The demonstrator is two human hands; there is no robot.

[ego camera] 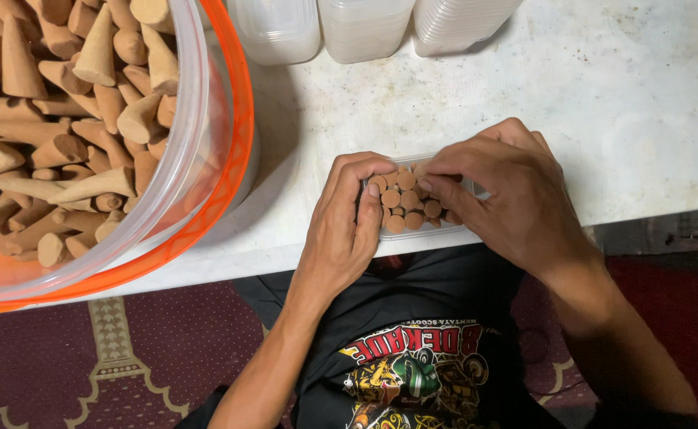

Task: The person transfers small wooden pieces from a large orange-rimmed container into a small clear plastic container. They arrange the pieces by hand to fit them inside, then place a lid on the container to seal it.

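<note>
From the head camera we see our left hand [347, 216] curled against the left wall of a small clear plastic box [473, 188] at the near edge of the worn white tabletop [603, 119]. The box holds brown cones [403, 200] packed upright, flat round bases showing. Our right hand [508, 191] pinches among them with its fingertips [436, 184]. A large orange-rimmed clear tub [222, 143] heaped with matte tapered cones stands left; stacked translucent containers [365, 28] behind.
</note>
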